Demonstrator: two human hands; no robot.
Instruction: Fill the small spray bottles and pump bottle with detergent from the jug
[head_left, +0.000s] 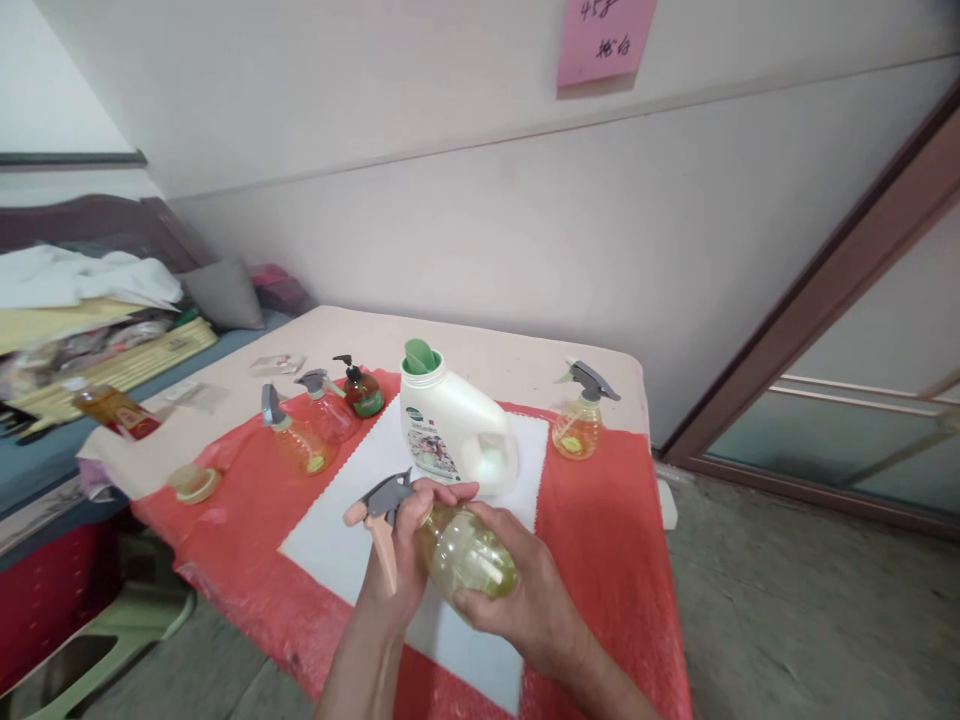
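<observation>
My right hand [525, 590] is wrapped round the body of a clear spray bottle [469, 552] with yellowish liquid, held tilted over the white sheet [337, 550]. My left hand [409, 560] grips the bottle's neck at its grey and peach trigger head [381, 510]. Just behind stands a white detergent jug [454, 430] with its green spout showing.
On the red cloth [600, 560] stand three more spray bottles [296, 435] [326, 405] [579, 420], a dark pump bottle [361, 388] and a loose lid [195, 483]. A cluttered bed [90, 330] lies left. The table's right edge drops to the concrete floor [787, 600].
</observation>
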